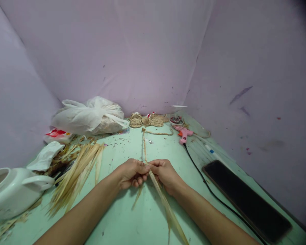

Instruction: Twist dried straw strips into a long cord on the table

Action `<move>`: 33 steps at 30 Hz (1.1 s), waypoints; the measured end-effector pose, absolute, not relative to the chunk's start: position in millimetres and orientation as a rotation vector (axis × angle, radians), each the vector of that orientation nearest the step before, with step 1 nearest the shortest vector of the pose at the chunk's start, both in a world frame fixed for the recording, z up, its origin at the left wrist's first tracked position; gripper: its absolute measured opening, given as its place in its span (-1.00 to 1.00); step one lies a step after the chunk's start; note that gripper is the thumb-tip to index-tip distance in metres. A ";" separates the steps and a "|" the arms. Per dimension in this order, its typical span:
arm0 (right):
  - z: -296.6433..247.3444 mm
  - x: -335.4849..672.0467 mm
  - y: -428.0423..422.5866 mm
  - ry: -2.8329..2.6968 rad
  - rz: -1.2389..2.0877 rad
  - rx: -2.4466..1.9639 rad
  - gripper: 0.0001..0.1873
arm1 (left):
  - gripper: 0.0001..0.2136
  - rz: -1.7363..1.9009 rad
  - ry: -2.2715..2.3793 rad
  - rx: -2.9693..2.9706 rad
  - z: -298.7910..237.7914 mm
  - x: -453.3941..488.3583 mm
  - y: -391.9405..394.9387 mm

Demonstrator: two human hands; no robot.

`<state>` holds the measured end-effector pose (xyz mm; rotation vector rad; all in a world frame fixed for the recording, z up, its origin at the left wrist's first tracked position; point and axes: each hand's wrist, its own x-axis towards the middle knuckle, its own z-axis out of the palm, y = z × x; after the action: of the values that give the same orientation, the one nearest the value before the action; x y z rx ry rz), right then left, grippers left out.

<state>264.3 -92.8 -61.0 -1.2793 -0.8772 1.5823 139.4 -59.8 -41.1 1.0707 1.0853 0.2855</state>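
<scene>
On 1 green table (pixel 117 221), 1 twisted fibre cord (pixel 144 146) runs from the far side, along the centre, to the left hand (pixel 134 172) and the right hand (pixel 164 172), whose fingertips meet and pinch it where it opens into loose strands (pixel 159 194). Expect the cord to be light and fairly firm, the loose strands dry, pliable and liable to split; hold at the junction, between thumb and forefinger. Surrounding items, largest first: 1 white plastic bag (pixel 91 119), 1 white pot (pixel 15 195), 1 dry fibre bundle (pixel 78 173), 1 black phone-like slab (pixel 247 200), 1 pink glue gun (pixel 185 134).
</scene>
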 end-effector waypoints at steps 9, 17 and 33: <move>-56.1 276.9 -88.8 -0.990 1.713 -1.172 -0.87 | -0.78 0.280 1.232 1.251 -38.9 135.4 -57.1; -57.8 276.0 -89.2 -0.929 1.671 -1.301 -0.86 | -0.84 0.354 1.207 1.370 -37.5 137.6 -59.2; -59.4 274.8 -90.3 -1.234 1.464 -1.278 -0.87 | -0.84 0.371 1.334 1.293 -36.4 140.4 -62.0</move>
<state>274.8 -90.3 -59.4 -1.2785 -1.2343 1.4645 140.4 -62.0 -36.4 1.2932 1.3341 0.3707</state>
